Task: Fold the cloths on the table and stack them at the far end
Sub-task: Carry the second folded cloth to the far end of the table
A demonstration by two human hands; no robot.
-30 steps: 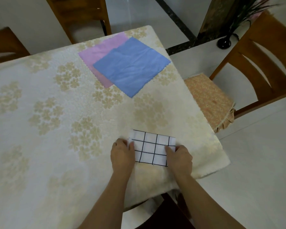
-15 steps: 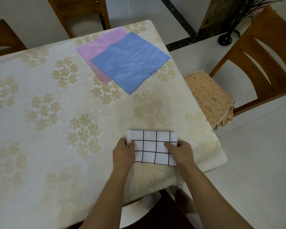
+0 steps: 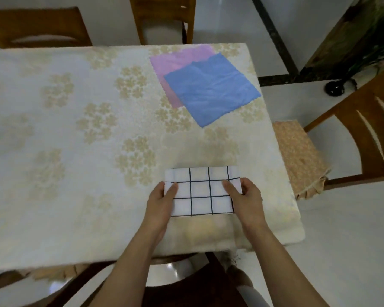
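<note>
A white cloth with a black grid [image 3: 201,191], folded into a small rectangle, lies near the table's front right edge. My left hand [image 3: 161,201] grips its left side, thumb on top. My right hand [image 3: 245,199] grips its right side the same way. Further back on the right, a blue cloth [image 3: 211,88] lies flat and unfolded, overlapping a pink cloth [image 3: 175,63] spread beneath it near the far edge.
The table [image 3: 75,129] wears a cream cloth with a tan flower pattern. A wooden chair with an orange cushion [image 3: 297,156] stands at the right. Two more chairs [image 3: 162,16] stand behind the far edge. A dark plant base [image 3: 335,87] sits on the floor.
Both hands have shifted from the checked cloth's near corners up to its side edges, thumbs now over the top. The view has swung so the table looks squarer.
</note>
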